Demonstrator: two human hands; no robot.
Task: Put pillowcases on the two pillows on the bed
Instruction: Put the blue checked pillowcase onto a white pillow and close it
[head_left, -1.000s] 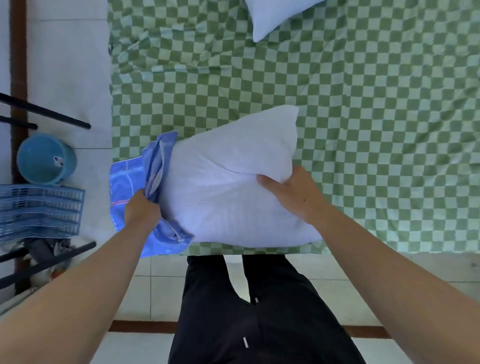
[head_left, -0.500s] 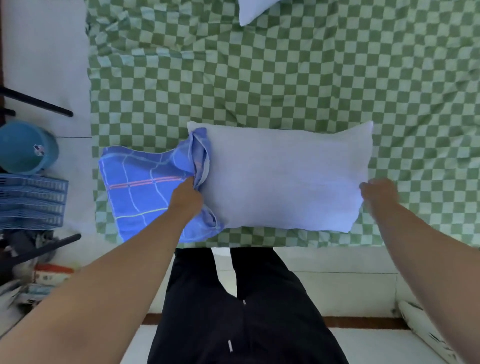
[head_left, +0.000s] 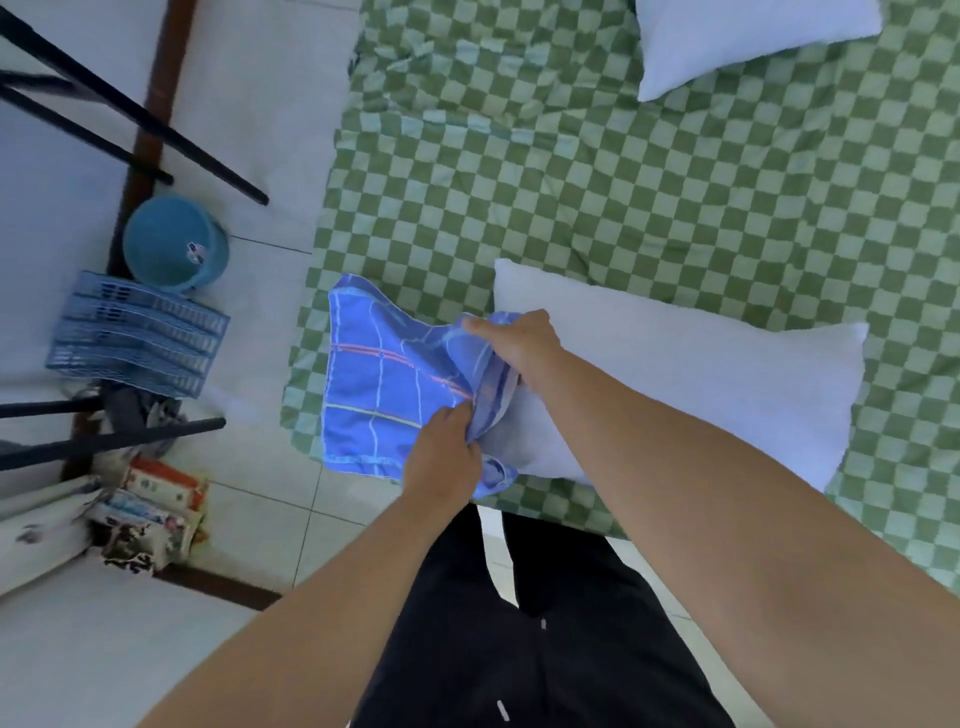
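Pillow (head_left: 701, 384): on the bed (head_left: 623, 208), near edge, long axis left-right, left end inside the pillowcase (head_left: 384, 374).
Left hand (head_left: 441, 447): fingers pinch the pillowcase's near hem.
Right hand (head_left: 519, 343): fingers curled, gripping its far hem.
Second pillow (head_left: 737, 36): far right.

Pillowcase (head_left: 384, 374) left of pillow (head_left: 675, 384), on bed (head_left: 623, 197).

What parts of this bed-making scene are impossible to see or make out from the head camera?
- Near pillow: its left end is hidden by the blue pillowcase and both hands; how far in it sits cannot be told.
- Right hand and left hand: fingertips buried in the pillowcase folds.
- Second pillow: cut off by the top edge.
- Label on the blue bucket: too small to read.
- Packets on the floor: too blurred to identify.
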